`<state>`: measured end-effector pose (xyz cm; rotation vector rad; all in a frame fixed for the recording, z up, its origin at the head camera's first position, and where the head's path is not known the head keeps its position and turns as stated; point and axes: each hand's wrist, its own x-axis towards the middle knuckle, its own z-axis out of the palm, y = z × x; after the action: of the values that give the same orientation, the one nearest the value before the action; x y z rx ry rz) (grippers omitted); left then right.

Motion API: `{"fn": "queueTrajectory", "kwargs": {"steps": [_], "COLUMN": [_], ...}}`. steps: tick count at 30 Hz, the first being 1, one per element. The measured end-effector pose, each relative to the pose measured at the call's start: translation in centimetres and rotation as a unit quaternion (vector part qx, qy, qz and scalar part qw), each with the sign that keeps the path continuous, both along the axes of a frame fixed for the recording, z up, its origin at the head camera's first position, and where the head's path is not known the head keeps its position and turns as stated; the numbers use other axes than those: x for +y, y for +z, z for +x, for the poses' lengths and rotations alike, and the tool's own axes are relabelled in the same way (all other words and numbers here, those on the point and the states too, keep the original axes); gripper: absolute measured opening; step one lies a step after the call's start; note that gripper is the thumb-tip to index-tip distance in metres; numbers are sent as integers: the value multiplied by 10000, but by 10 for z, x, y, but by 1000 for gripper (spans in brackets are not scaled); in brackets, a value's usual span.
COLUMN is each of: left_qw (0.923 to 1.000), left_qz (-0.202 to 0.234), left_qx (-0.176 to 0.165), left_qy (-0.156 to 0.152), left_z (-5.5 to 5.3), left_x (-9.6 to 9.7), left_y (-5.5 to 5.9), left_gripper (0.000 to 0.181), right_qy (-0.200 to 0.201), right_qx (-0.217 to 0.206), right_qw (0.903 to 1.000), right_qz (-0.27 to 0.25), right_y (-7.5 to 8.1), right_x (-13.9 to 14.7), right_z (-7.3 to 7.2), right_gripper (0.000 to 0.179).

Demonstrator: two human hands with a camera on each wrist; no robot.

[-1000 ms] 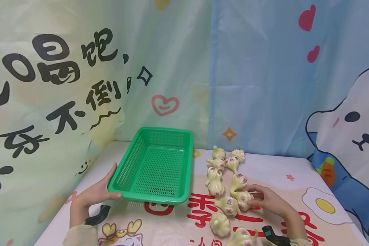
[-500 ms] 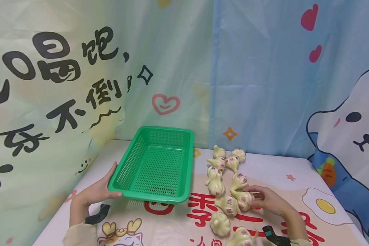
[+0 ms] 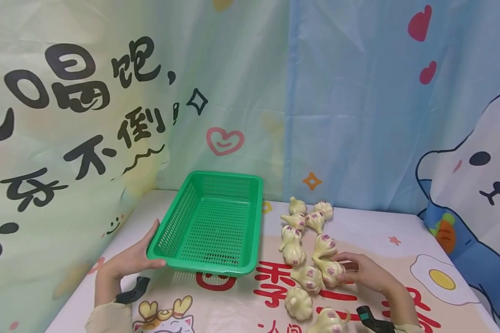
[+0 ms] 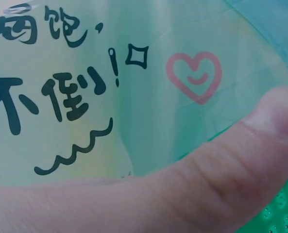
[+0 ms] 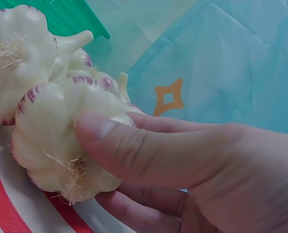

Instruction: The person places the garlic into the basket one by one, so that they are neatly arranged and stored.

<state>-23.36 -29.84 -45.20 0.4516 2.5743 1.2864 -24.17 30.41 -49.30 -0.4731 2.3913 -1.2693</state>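
Note:
A green plastic basket [image 3: 214, 226] with perforated walls and nothing inside stands at the left of the table. My left hand [image 3: 133, 254] grips its near left corner, the thumb along the front rim. In the left wrist view the thumb [image 4: 207, 174] covers part of the basket; the other fingers are out of sight there. On the right, my right hand [image 3: 368, 273] holds a garlic bulb [image 3: 330, 272]. The right wrist view has the thumb on top of this garlic bulb [image 5: 51, 136], roots facing the camera, with fingers beneath and behind it.
Several more garlic bulbs [image 3: 297, 303] form a loose double row right of the basket, from the back edge to the front. The table bears a printed cloth [image 3: 383, 236]. A patterned curtain [image 3: 358, 115] hangs behind, and another printed sheet [image 3: 66, 185] stands at the left.

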Motion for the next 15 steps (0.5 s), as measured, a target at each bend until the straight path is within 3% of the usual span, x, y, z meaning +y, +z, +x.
{"fn": "queueTrajectory", "kwargs": {"steps": [15], "left_qw": [9999], "left_qz": [-100], "left_qx": [29], "left_qy": [110], "left_z": [3], "left_x": [3], "left_y": [5], "left_gripper": [118], "right_qy": [-245], "right_qx": [-41], "right_qw": [9995], "right_qz": [171], "right_y": [6], "right_x": [-1], "right_z": [4], "right_gripper": [50]}}
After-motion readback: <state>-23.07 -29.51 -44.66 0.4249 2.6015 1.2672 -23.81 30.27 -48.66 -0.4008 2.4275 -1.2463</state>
